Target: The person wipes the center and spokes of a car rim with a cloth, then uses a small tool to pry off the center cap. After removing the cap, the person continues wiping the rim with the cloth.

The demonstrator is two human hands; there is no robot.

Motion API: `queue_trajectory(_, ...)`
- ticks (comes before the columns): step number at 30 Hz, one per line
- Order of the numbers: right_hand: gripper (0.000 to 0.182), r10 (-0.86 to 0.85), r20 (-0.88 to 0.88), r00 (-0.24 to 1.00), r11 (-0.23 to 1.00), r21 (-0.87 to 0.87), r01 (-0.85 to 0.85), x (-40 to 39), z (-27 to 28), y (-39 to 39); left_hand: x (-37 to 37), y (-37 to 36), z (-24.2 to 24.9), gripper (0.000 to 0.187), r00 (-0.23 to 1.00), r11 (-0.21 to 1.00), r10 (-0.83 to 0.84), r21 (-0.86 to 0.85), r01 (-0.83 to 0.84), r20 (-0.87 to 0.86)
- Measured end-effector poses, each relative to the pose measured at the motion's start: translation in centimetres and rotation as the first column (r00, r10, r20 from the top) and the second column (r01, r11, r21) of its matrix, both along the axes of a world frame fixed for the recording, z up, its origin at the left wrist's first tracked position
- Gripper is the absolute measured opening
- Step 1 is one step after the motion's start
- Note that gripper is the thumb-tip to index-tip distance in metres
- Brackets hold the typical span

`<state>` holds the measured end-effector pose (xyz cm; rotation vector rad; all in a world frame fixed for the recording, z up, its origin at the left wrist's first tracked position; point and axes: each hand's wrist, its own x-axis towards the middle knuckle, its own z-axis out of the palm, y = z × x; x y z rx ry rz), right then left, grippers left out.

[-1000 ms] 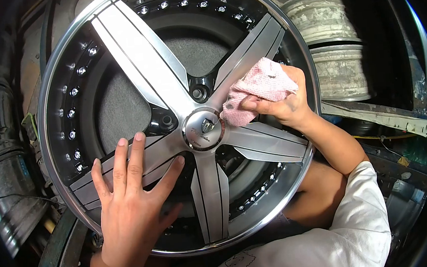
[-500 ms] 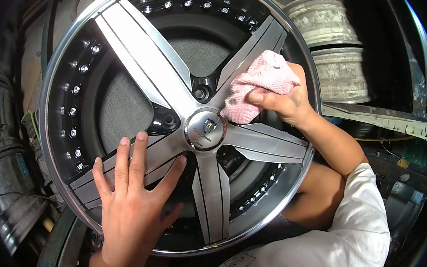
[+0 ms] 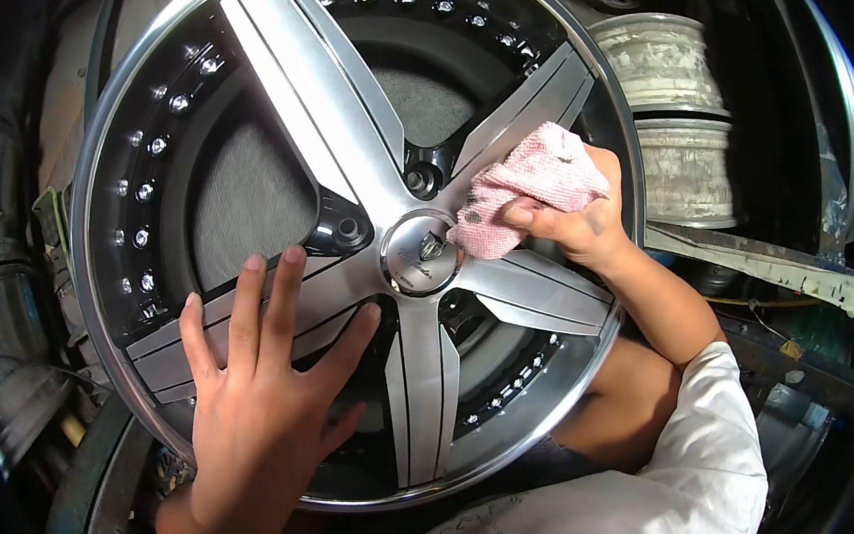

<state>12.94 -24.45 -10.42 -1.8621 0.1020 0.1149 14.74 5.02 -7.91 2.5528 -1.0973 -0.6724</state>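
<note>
A large five-spoke wheel rim (image 3: pixel 424 378), silver-faced with black inner parts and a polished lip, fills the middle of the view. At its hub sits a round silver centre cap (image 3: pixel 421 252) with an emblem and script lettering. My right hand (image 3: pixel 591 209) grips a folded pink cloth (image 3: pixel 531 183) with dark smudges. The cloth lies against the upper right spoke, its lower edge touching the cap's right side. Spread out over the lower left spoke, my left hand (image 3: pixel 266 390) has its fingers apart and holds nothing.
Two worn, paint-flecked rims (image 3: pixel 660 66) are stacked at the upper right. Beside them runs a metal beam with a chipped pale edge (image 3: pixel 778 264). Dark cylindrical metal parts (image 3: pixel 16 329) stand along the left. A curved dark bar (image 3: pixel 100 504) is at the lower left.
The wheel rim has turned slightly clockwise in view, its hub now a little further right. The cloth sits slightly lower, still in my right hand. My left hand stays on the lower left spoke.
</note>
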Motion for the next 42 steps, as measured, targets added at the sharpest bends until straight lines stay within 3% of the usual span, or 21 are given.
queue_trajectory(34,0.027,-0.040,0.030,0.999,0.998,-0.052,0.041,-0.25,-0.37,0.49,-0.02,0.17,-0.31,0.073,0.999,1.000,0.002,0.010,-0.001,-0.042)
queue_trajectory(42,0.025,-0.060,0.016,0.998,0.998,0.012,0.060,-0.01,0.09,0.99,0.01,0.16,-0.20,0.073,0.999,1.000,0.000,0.017,0.001,-0.046)
